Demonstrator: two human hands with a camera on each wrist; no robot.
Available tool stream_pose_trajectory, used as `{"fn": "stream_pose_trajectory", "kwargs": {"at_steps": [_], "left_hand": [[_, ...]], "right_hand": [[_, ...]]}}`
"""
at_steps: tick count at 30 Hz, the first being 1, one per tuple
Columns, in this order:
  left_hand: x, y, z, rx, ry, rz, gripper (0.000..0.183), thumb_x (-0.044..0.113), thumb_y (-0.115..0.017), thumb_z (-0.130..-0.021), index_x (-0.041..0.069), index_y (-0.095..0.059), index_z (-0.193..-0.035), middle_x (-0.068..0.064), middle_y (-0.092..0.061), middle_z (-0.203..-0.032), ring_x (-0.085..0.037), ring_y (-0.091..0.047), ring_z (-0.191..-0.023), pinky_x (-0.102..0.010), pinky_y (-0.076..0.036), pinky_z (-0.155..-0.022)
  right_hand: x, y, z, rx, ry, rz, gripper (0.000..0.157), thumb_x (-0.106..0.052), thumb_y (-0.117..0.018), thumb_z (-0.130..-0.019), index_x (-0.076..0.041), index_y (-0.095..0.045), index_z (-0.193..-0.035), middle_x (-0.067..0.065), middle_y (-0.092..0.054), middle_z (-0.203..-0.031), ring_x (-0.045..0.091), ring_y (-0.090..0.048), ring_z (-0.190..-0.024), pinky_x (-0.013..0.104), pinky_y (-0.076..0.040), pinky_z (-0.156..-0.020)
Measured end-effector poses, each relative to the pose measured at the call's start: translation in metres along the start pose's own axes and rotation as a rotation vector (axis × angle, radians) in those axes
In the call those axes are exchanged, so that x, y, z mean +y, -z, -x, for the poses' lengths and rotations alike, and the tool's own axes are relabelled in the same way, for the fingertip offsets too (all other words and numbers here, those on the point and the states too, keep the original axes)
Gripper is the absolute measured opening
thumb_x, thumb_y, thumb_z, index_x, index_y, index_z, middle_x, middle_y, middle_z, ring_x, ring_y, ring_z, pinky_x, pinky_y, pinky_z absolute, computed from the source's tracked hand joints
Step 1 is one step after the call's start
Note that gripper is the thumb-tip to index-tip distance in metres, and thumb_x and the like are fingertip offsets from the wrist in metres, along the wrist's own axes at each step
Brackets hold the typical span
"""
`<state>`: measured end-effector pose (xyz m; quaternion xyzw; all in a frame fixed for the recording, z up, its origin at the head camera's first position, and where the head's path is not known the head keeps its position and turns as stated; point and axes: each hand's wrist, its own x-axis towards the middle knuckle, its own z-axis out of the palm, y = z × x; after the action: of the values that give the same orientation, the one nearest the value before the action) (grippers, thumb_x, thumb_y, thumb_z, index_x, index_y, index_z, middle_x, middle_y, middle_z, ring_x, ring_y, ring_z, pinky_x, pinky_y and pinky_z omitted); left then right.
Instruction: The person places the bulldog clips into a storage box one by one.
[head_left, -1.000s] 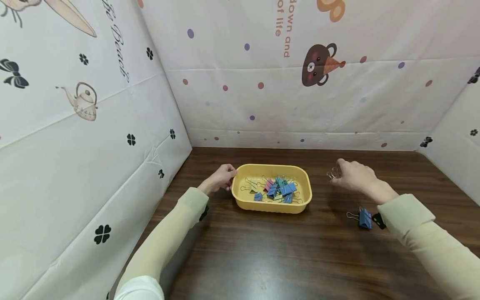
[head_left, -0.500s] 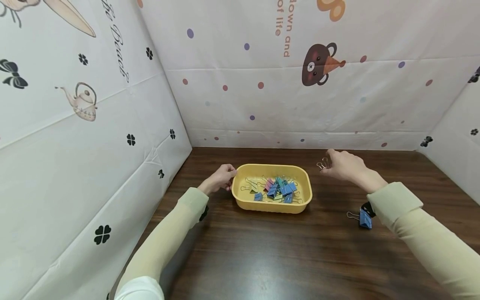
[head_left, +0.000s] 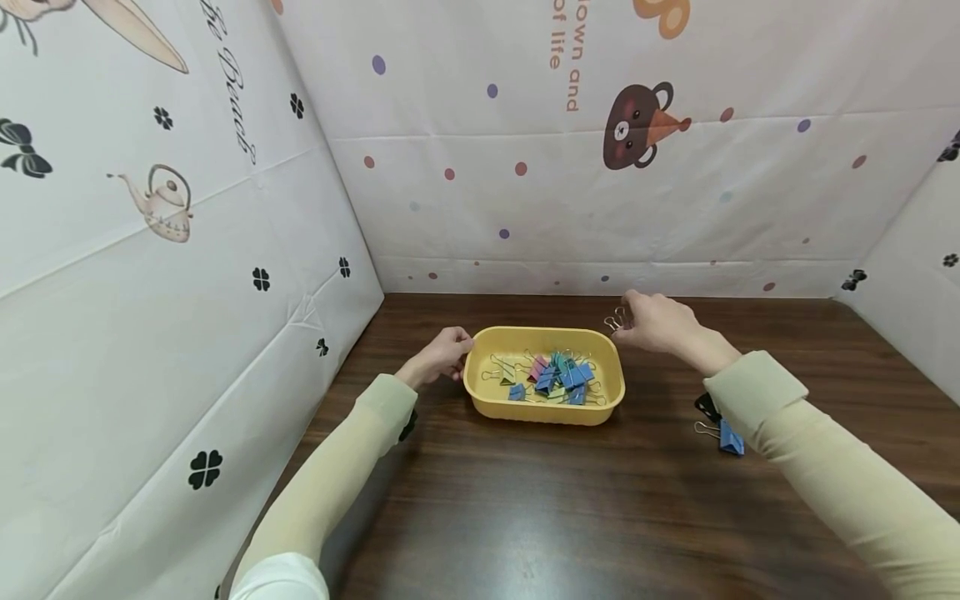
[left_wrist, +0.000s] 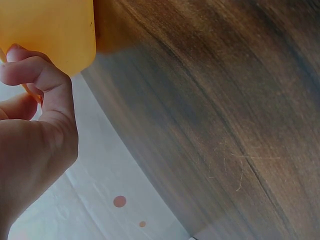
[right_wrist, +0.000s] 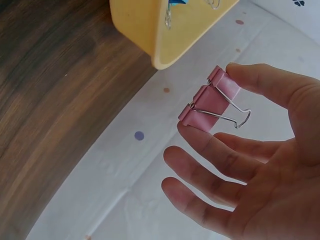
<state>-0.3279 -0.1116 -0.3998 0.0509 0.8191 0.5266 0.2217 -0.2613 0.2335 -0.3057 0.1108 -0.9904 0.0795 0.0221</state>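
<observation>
A yellow plastic basket (head_left: 487, 408) stands on the table, with several blue, green, pink and pale yellow binder clips (head_left: 566, 375) inside. My left hand (head_left: 441, 357) pinches the basket's left rim between thumb and curled fingers, as the left wrist view (left_wrist: 45, 100) also has it. Off the basket's upper right corner, my right hand (head_left: 660, 323) holds a pink binder clip (right_wrist: 212, 102) by its ends between thumb and fingertip. The clip's silver wire handles point out, and the other fingers are spread below it.
A blue binder clip (head_left: 731, 437) lies on the dark wooden table (head_left: 555, 508) at the right, partly under the right forearm. White printed cloth (head_left: 450, 217) walls in the table at the back and both sides.
My right hand has moved left with the pink binder clip, from the table's right side to near the basket. My left hand and the basket have stayed in place.
</observation>
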Motion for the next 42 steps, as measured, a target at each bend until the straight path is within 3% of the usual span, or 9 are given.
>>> {"fn": "stream_pose_trajectory", "kwargs": {"at_steps": [9, 20, 29, 42], "left_hand": [[-0.002, 0.0, -0.002, 0.001, 0.004, 0.003, 0.024, 0.021, -0.038, -0.106, 0.001, -0.047, -0.114, -0.012, -0.053, -0.078, -0.012, -0.049, -0.049, -0.022, -0.044, -0.043], [0.001, -0.001, 0.003, -0.001, -0.007, -0.008, 0.024, 0.02, -0.036, -0.106, 0.0, -0.047, -0.114, -0.011, -0.054, -0.076, -0.012, -0.049, -0.049, -0.022, -0.044, -0.043], [-0.001, -0.001, -0.001, 0.006, 0.006, -0.01, 0.025, 0.021, -0.038, -0.106, 0.0, -0.047, -0.115, -0.009, -0.053, -0.075, -0.012, -0.049, -0.049, -0.022, -0.043, -0.042], [0.0, -0.001, 0.0, 0.013, 0.008, -0.021, 0.024, 0.021, -0.038, -0.105, 0.001, -0.047, -0.115, -0.01, -0.053, -0.077, -0.012, -0.049, -0.05, -0.022, -0.044, -0.043]], "right_hand": [[-0.012, -0.007, -0.009, -0.025, 0.016, -0.003, 0.062, -0.034, -0.068, -0.084, 0.004, -0.048, -0.129, 0.012, -0.068, -0.092, 0.03, -0.065, -0.081, 0.045, -0.051, -0.059], [-0.021, -0.023, -0.019, -0.042, 0.035, -0.014, 0.054, -0.033, -0.069, -0.084, 0.0, -0.053, -0.123, 0.007, -0.066, -0.088, 0.023, -0.063, -0.075, 0.038, -0.049, -0.055], [-0.027, -0.032, -0.021, -0.072, 0.047, -0.024, 0.053, -0.032, -0.07, -0.085, 0.001, -0.053, -0.124, 0.01, -0.067, -0.09, 0.02, -0.062, -0.071, 0.034, -0.048, -0.052], [-0.03, -0.04, -0.024, -0.098, 0.023, -0.022, 0.055, -0.033, -0.07, -0.086, 0.001, -0.052, -0.126, 0.012, -0.069, -0.096, 0.022, -0.065, -0.08, 0.036, -0.052, -0.058]]}}
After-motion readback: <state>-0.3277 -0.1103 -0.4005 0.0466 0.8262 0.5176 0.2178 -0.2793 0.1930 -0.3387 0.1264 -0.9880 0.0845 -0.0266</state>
